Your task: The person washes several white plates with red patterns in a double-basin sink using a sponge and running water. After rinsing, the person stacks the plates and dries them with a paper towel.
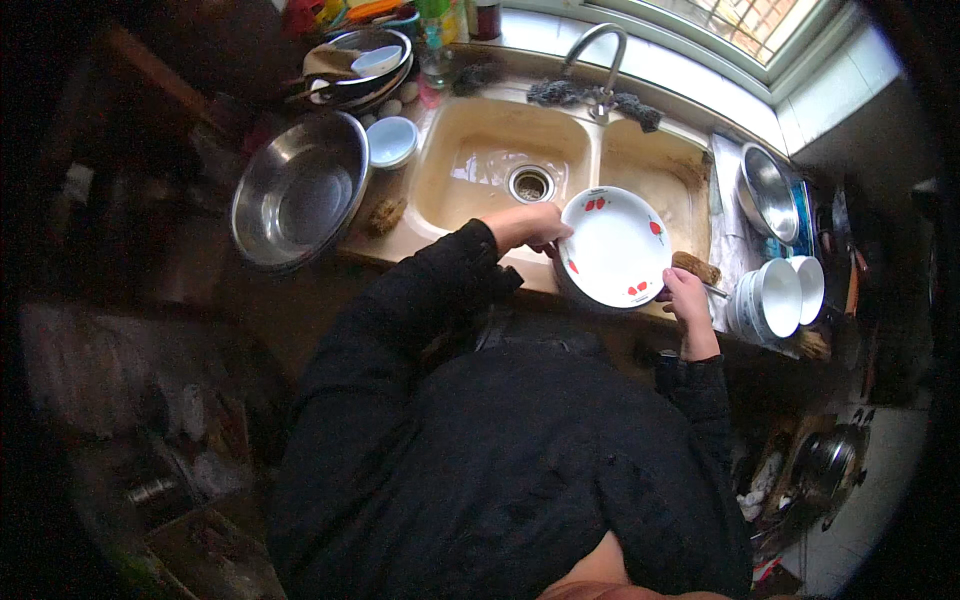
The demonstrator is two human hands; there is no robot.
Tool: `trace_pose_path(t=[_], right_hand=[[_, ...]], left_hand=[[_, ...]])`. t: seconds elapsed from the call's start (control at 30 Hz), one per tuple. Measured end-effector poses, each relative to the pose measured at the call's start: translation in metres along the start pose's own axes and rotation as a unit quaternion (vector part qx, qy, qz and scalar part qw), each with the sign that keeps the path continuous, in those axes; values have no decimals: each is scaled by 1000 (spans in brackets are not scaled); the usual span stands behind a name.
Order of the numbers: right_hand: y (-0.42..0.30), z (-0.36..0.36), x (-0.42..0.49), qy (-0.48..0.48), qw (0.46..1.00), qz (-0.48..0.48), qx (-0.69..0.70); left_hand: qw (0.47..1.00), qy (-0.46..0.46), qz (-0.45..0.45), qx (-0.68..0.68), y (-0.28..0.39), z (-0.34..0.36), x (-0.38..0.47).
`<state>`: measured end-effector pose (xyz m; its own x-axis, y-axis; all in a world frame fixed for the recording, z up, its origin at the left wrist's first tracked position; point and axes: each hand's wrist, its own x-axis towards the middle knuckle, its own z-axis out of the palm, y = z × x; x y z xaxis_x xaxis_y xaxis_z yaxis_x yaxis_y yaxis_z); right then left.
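Between my two hands is a round white plate (615, 247) with red strawberry prints around its rim. My left hand (531, 227) grips the plate's left edge, thumb on top. At the lower right edge, my right hand (684, 292) grips it too. The plate is held over the front edge of a beige double-basin sink (431, 214) and hides part of the divider and right basin. A drain strainer (532, 184) shows in the left basin, just beyond my left hand. Beside my right hand lies a brown brush (696, 266) with a thin handle.
A curved metal faucet (616, 56) stands behind the sink, with dark cloths (553, 93) at its base. Left are a large steel basin (300, 191), a stack of small bowls (393, 141) and a brown scrubber (386, 216). White bowls (777, 298) and a steel bowl (768, 193) stand right.
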<state>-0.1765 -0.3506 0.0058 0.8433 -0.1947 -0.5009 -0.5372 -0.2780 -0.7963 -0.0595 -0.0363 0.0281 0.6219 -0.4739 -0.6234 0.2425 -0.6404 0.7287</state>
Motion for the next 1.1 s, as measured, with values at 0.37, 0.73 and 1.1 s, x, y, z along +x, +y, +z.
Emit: trace_pose_path(t=[0.37,0.73,1.1], right_hand=[[13,-1,13,-25,993,-12,111],[-78,7,-29,-18,982,-163,92],[-187,52,-64,138,849,-510,14]], left_hand=[[983,112,85,114,1,17,11],[950,216,126,185,56,-26,-60],[779,495,370,110,74,-64,-149]])
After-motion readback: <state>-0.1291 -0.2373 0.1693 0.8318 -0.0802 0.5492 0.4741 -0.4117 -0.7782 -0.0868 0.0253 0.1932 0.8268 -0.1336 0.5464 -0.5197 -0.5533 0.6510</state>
